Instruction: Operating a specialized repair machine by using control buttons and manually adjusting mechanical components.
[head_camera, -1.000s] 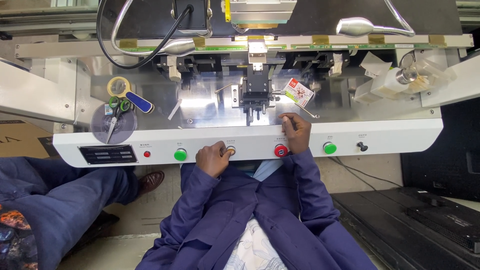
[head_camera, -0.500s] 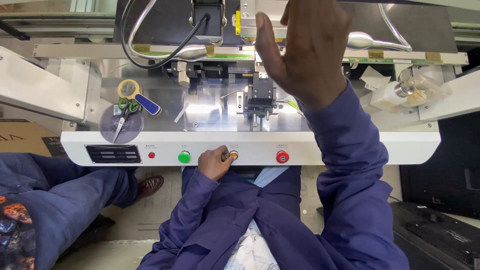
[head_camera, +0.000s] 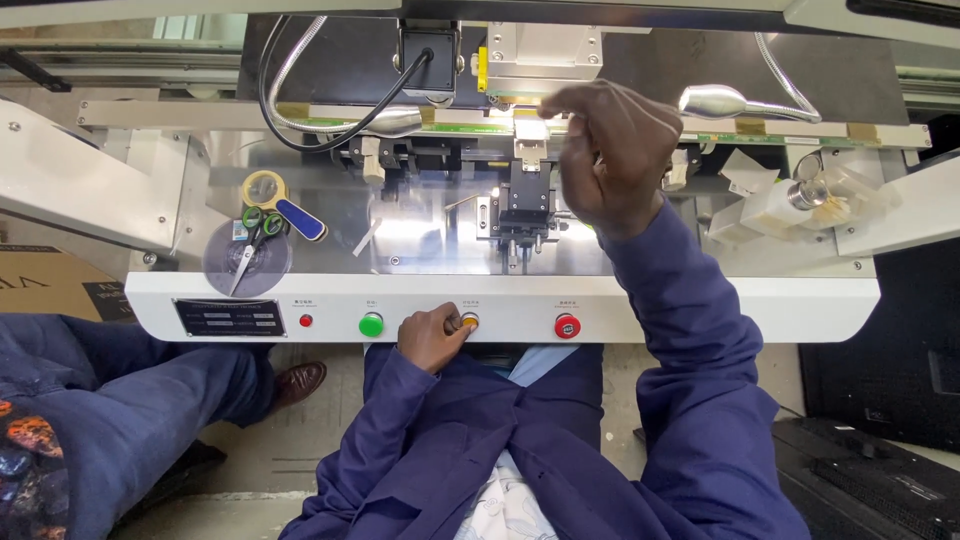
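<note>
On the white front panel (head_camera: 700, 310) of the machine, the left hand (head_camera: 432, 338) is curled, fingers pressed against a small yellow button (head_camera: 470, 320) between a green button (head_camera: 371, 324) and a red button (head_camera: 567, 326). The right hand (head_camera: 612, 150) is raised over the clamp block (head_camera: 525, 200), fingers loosely bent, nothing visibly held.

Right hand (head_camera: 615, 150) up from panel edge to the machine head (head_camera: 545, 60).

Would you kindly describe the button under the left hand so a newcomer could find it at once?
Start at the machine's white front panel, which carries a row of round buttons. The yellow button sits near the middle, between the green button and the large red button, touched by the left hand. It alone is yellow.
</note>
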